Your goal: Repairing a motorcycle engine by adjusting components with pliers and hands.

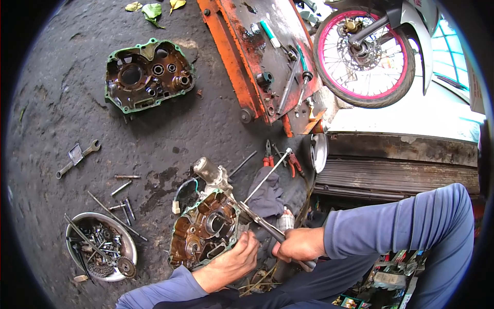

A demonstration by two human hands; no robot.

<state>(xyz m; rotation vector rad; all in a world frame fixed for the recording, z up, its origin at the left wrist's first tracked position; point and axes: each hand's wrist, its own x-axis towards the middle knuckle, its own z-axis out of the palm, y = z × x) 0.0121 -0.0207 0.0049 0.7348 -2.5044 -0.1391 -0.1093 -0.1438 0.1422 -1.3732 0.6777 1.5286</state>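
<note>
A brown, oily crankcase half [177,234] with a greenish gasket edge rests on the ground before me, a grey starter motor [208,172] on its far side. My left hand [237,260] has its fingers curled at the near right edge of this case. Dark-handled pliers [268,226] are gripped in my right hand [299,244]. Their jaws reach the case's right edge, close to the starter motor; what they bite on is too small to tell. A wire with a white connector [176,207] hangs at the case's left.
Another crankcase half [131,92] lies farther off. At left are a metal bowl [135,252] of bolts and chain, loose bolts and a wrench [77,158]. Red-handled pliers [295,164] and a dark cloth [265,193] lie beyond my hands. An orange metal stand [234,62] holds tools beside a pink-rimmed wheel [321,46].
</note>
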